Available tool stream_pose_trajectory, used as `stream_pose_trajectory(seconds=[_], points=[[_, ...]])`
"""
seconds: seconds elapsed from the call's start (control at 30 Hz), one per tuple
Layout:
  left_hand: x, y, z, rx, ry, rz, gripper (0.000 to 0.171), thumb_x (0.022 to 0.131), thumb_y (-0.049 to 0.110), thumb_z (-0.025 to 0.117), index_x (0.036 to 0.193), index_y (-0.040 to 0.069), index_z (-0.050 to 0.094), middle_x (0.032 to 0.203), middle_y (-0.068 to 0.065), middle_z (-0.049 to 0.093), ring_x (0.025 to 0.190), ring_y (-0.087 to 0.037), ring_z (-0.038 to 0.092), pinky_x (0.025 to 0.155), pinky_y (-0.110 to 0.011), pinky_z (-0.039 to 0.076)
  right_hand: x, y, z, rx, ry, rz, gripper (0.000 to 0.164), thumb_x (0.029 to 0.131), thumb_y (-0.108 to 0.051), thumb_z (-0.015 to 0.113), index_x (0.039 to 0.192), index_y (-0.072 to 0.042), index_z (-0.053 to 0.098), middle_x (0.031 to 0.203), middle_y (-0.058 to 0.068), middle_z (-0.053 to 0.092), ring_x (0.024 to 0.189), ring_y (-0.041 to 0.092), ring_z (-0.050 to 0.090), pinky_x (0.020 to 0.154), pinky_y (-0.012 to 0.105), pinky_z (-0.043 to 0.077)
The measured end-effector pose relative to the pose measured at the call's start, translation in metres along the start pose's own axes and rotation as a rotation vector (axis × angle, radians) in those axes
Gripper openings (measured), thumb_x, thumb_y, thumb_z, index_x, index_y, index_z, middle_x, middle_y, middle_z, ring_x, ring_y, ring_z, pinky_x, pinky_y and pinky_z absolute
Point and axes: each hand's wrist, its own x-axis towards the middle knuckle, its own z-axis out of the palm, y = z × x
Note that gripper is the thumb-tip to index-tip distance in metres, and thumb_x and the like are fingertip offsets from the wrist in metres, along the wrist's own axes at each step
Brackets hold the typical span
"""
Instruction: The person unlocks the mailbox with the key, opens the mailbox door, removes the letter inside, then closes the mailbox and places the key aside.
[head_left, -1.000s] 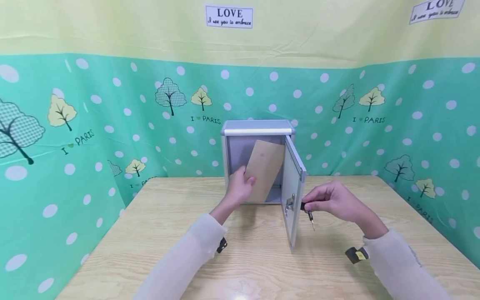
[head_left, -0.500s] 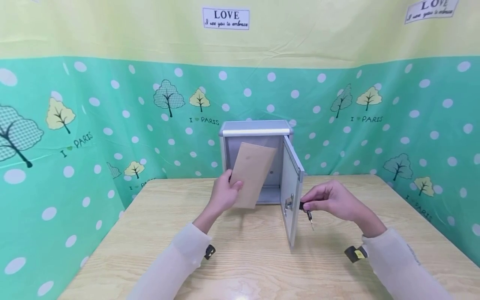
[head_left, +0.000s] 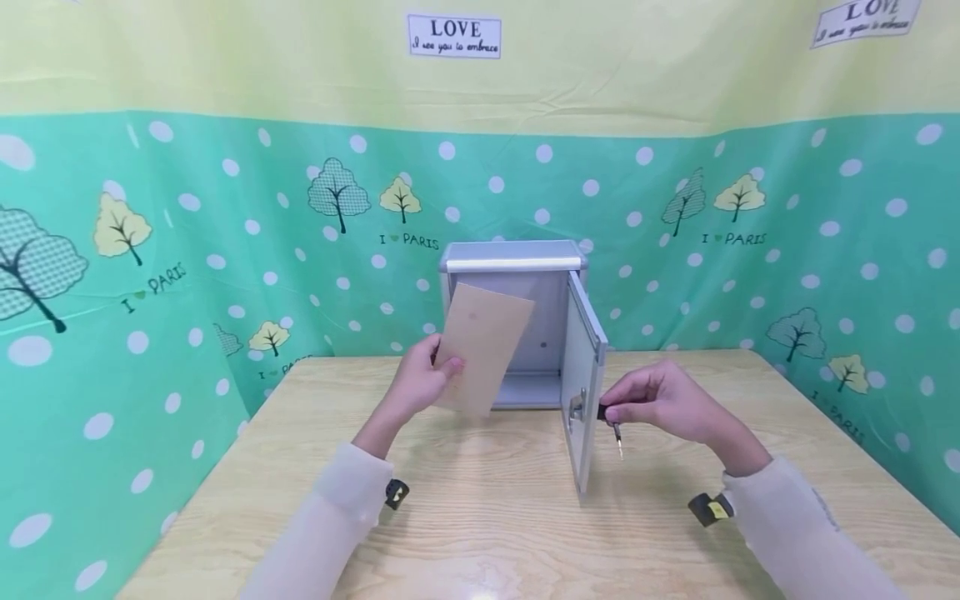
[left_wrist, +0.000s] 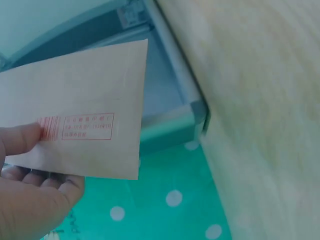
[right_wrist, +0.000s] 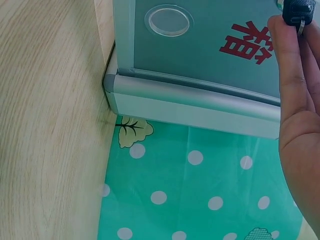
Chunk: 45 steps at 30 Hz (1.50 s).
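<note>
Left hand point(head_left: 414, 382) pinches a tilted brown envelope point(head_left: 491, 337) by one edge before an open metal box point(head_left: 513, 253) on the tabletop point(head_left: 480, 525); right hand point(head_left: 671, 406) pinches a key point(right_wrist: 298, 11) at the door point(head_left: 581, 350), fingers point(right_wrist: 290, 65) closed, likely steadying it.

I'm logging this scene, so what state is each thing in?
Metal box: upright, open
Box door: swung open
Envelope: held tilted in front of the metal box
Key: black head pinched at the box door's outer face
Second key: dangling
Left hand: gripping the envelope
Right hand: pinching the key
</note>
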Motion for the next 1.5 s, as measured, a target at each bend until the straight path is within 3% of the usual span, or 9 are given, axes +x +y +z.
stream_pose_trajectory(seconds=[0.57, 0.87, 1.23, 1.5], points=[[0.0, 0.017, -0.061, -0.114, 0.046, -0.044, 0.04, 0.102, 0.008, 0.063, 0.14, -0.001, 0.053, 0.135, -0.023, 0.061, 0.123, -0.036, 0.061, 0.104, -0.051, 0.053, -0.002, 0.003, 0.0, 0.029, 0.023, -0.017, 0.015, 0.091, 0.004, 0.073, 0.105, 0.008, 0.074, 0.098, 0.011, 0.078, 0.087, 0.019, 0.076, 0.079, 0.034, 0.064], [-0.002, 0.009, -0.084, -0.094, 0.089, -0.094, 0.044, 0.103, 0.009, 0.061, 0.144, -0.001, 0.049, 0.136, -0.024, 0.059, 0.122, -0.037, 0.059, 0.104, -0.053, 0.051, -0.001, 0.002, 0.002, 0.038, 0.022, -0.026, 0.016, 0.09, 0.004, 0.074, 0.105, 0.008, 0.074, 0.099, 0.012, 0.078, 0.088, 0.019, 0.076, 0.08, 0.034, 0.064], [-0.003, 0.005, -0.101, -0.068, 0.125, -0.142, 0.042, 0.104, 0.008, 0.058, 0.143, -0.003, 0.048, 0.131, -0.026, 0.06, 0.116, -0.037, 0.061, 0.099, -0.05, 0.053, 0.0, -0.001, 0.0, -0.024, 0.03, -0.012, 0.014, 0.091, -0.002, 0.076, 0.105, 0.0, 0.076, 0.096, 0.009, 0.078, 0.086, 0.022, 0.076, 0.078, 0.035, 0.064], [-0.003, -0.004, -0.102, -0.052, 0.132, -0.19, 0.041, 0.104, 0.009, 0.058, 0.142, -0.004, 0.049, 0.13, -0.026, 0.06, 0.115, -0.037, 0.061, 0.098, -0.049, 0.054, 0.0, 0.0, 0.001, -0.031, 0.032, -0.016, 0.014, 0.091, -0.002, 0.076, 0.105, 0.0, 0.076, 0.097, 0.009, 0.078, 0.086, 0.021, 0.076, 0.078, 0.035, 0.064]])
